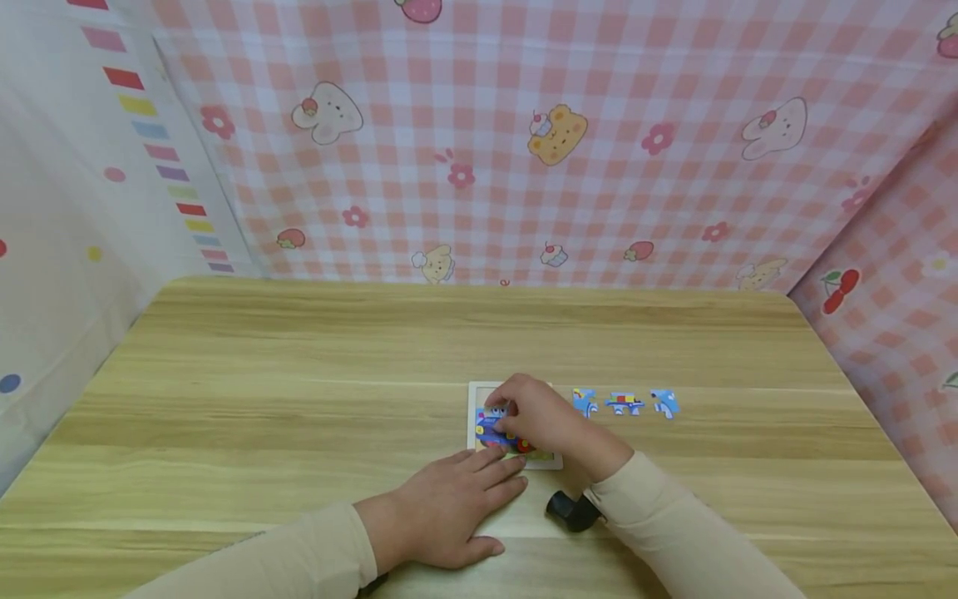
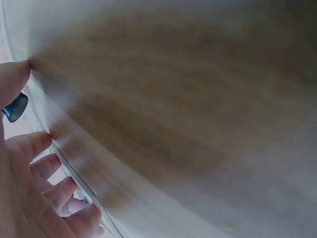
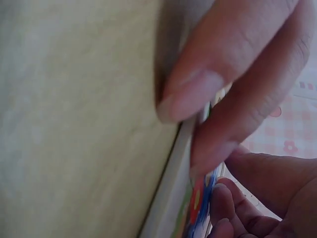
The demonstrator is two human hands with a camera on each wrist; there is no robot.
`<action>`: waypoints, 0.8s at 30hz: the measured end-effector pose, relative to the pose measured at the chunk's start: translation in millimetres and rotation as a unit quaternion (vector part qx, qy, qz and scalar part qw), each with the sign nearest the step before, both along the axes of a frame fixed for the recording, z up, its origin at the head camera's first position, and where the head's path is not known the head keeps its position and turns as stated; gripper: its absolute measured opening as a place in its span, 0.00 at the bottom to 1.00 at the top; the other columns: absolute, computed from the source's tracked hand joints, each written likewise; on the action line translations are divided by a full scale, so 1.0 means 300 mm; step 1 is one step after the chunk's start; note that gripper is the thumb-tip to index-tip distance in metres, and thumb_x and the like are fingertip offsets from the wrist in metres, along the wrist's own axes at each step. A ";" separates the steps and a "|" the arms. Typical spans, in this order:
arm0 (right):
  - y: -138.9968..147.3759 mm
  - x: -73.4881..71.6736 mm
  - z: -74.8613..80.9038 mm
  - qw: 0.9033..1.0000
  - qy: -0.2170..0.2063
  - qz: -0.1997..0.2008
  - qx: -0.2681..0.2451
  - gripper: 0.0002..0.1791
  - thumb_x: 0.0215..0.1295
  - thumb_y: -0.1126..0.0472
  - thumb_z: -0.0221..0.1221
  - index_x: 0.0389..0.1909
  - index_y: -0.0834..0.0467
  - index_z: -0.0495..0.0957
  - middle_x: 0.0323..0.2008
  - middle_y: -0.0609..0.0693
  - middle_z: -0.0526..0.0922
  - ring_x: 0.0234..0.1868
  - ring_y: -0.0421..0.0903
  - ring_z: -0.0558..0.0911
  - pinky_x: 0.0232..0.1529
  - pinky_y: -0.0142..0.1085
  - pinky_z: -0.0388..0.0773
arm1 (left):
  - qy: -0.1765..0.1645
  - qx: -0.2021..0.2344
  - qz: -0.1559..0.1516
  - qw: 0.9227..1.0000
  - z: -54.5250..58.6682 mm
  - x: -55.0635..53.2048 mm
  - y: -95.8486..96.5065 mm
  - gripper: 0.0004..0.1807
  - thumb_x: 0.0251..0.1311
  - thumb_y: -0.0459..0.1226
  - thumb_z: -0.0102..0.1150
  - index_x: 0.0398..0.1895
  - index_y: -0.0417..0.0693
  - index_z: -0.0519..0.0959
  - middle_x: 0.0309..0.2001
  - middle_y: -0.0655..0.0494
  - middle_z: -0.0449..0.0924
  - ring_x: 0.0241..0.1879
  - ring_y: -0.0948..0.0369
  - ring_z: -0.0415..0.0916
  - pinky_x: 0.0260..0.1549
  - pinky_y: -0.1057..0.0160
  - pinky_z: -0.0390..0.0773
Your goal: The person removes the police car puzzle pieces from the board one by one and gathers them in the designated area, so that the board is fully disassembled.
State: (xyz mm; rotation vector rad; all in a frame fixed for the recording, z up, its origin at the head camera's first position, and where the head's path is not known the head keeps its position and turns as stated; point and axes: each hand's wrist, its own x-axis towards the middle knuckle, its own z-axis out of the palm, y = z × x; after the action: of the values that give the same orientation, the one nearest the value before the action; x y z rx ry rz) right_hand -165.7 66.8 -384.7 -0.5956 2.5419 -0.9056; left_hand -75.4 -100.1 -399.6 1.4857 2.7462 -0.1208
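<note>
A small white-rimmed puzzle tray (image 1: 471, 416) lies on the wooden table, its lower part filled with colourful pieces picturing a blue vehicle. My right hand (image 1: 542, 416) reaches over the tray from the right, thumb and forefinger pinching a blue puzzle piece (image 1: 500, 411) with cartoon eyes, right over the picture. That hand (image 3: 267, 213) partly hides the tray's upper right. My left hand (image 1: 456, 503) lies palm down with its fingers spread, fingertips at the tray's near edge. In the left wrist view, the left hand's (image 2: 39, 193) fingers reach along the tray's side.
Three loose puzzle pieces lie in a row right of the tray: a blue one (image 1: 584, 403), one with a coloured top (image 1: 624, 404) and another blue one (image 1: 664, 403). A black device (image 1: 572, 511) sits under the right wrist. Patterned cloth (image 1: 479, 100) hangs behind the table (image 1: 262, 383).
</note>
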 end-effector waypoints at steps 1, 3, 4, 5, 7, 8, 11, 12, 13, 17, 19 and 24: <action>-0.002 0.000 0.000 1.000 0.000 0.004 0.002 0.10 0.60 0.69 0.63 0.43 0.60 0.83 0.37 0.48 0.76 0.33 0.42 0.74 0.36 0.33 0.74 | 0.000 0.000 0.000 1.000 0.000 0.000 0.000 0.36 0.64 0.60 0.47 0.69 0.51 0.67 0.70 0.54 0.63 0.69 0.52 0.59 0.63 0.58 0.67; -0.005 -0.001 -0.002 1.000 0.002 0.010 0.005 0.10 0.60 0.69 0.63 0.43 0.61 0.83 0.36 0.48 0.76 0.33 0.42 0.74 0.36 0.34 0.74 | -0.002 -0.001 0.000 1.000 0.001 0.000 0.000 0.36 0.64 0.60 0.47 0.69 0.51 0.67 0.70 0.54 0.63 0.69 0.52 0.59 0.63 0.58 0.66; -0.007 -0.002 -0.003 1.000 0.004 0.015 0.005 0.10 0.60 0.70 0.63 0.43 0.61 0.83 0.36 0.48 0.76 0.33 0.42 0.74 0.37 0.34 0.74 | -0.002 -0.002 0.001 1.000 0.001 0.000 0.000 0.36 0.64 0.60 0.47 0.69 0.51 0.67 0.70 0.54 0.63 0.69 0.52 0.59 0.63 0.58 0.66; -0.009 -0.004 -0.005 1.000 0.005 0.016 0.006 0.10 0.59 0.70 0.63 0.42 0.61 0.83 0.35 0.48 0.77 0.33 0.42 0.74 0.37 0.34 0.74 | -0.003 -0.002 0.001 1.000 0.001 -0.001 0.000 0.36 0.64 0.60 0.48 0.69 0.51 0.67 0.71 0.54 0.62 0.69 0.52 0.59 0.63 0.58 0.66; -0.013 -0.005 -0.007 1.000 0.008 0.020 0.007 0.10 0.59 0.71 0.64 0.42 0.62 0.83 0.36 0.49 0.77 0.34 0.42 0.74 0.39 0.35 0.74 | -0.002 -0.002 0.001 1.000 0.001 0.000 0.001 0.36 0.64 0.60 0.48 0.69 0.51 0.67 0.71 0.55 0.62 0.69 0.52 0.59 0.63 0.58 0.66; -0.016 -0.007 -0.010 1.000 0.010 0.020 0.008 0.10 0.58 0.71 0.64 0.41 0.62 0.83 0.36 0.49 0.78 0.35 0.42 0.74 0.40 0.36 0.75 | -0.002 -0.002 0.001 1.000 0.000 -0.001 0.001 0.36 0.63 0.60 0.48 0.69 0.51 0.67 0.71 0.55 0.62 0.69 0.52 0.59 0.63 0.59 0.66; -0.022 -0.007 -0.011 1.000 0.010 0.016 0.012 0.10 0.58 0.71 0.64 0.41 0.61 0.83 0.37 0.50 0.78 0.37 0.43 0.75 0.44 0.38 0.75 | 0.002 -0.001 -0.001 1.000 -0.001 -0.001 0.001 0.36 0.63 0.60 0.48 0.69 0.51 0.67 0.70 0.55 0.63 0.69 0.52 0.59 0.63 0.59 0.65; -0.023 -0.007 -0.009 1.000 0.010 0.017 0.014 0.10 0.58 0.70 0.64 0.41 0.61 0.83 0.37 0.50 0.78 0.37 0.43 0.75 0.45 0.39 0.76 | 0.003 -0.001 -0.001 1.000 -0.002 -0.001 0.001 0.36 0.63 0.60 0.48 0.69 0.51 0.67 0.70 0.55 0.63 0.69 0.52 0.59 0.63 0.59 0.65; -0.025 -0.007 -0.009 1.000 0.007 0.015 0.015 0.10 0.58 0.70 0.64 0.41 0.61 0.83 0.37 0.50 0.78 0.38 0.44 0.75 0.46 0.40 0.76 | 0.002 -0.001 -0.001 1.000 -0.002 -0.001 0.000 0.36 0.63 0.60 0.48 0.69 0.51 0.67 0.70 0.55 0.63 0.69 0.52 0.59 0.64 0.59 0.65; -0.030 -0.008 -0.007 1.000 -0.002 0.014 0.023 0.11 0.59 0.70 0.63 0.43 0.62 0.82 0.39 0.51 0.78 0.40 0.45 0.76 0.49 0.41 0.76 | -0.004 -0.002 0.000 1.000 -0.004 -0.001 0.000 0.36 0.64 0.60 0.47 0.69 0.51 0.67 0.71 0.55 0.62 0.69 0.52 0.59 0.64 0.59 0.65; -0.032 -0.010 -0.008 1.000 -0.004 0.014 0.026 0.11 0.60 0.70 0.63 0.44 0.62 0.82 0.40 0.52 0.78 0.41 0.45 0.76 0.50 0.42 0.76 | -0.007 -0.001 0.001 1.000 -0.004 -0.002 0.000 0.36 0.64 0.60 0.47 0.69 0.51 0.66 0.71 0.55 0.62 0.70 0.52 0.59 0.64 0.59 0.65; -0.034 -0.011 -0.008 0.999 -0.001 0.018 0.026 0.11 0.59 0.71 0.64 0.43 0.62 0.82 0.40 0.52 0.78 0.40 0.45 0.75 0.49 0.42 0.76 | -0.001 0.004 -0.001 1.000 -0.005 -0.002 -0.001 0.36 0.64 0.60 0.48 0.69 0.51 0.67 0.71 0.54 0.62 0.69 0.52 0.59 0.64 0.59 0.65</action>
State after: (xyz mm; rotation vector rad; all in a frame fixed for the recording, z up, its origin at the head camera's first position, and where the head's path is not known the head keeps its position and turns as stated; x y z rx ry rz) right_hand -169.0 56.5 -387.1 -0.6233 2.5356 -0.8250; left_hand -76.1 -100.3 -401.2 1.4907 2.7458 -0.1087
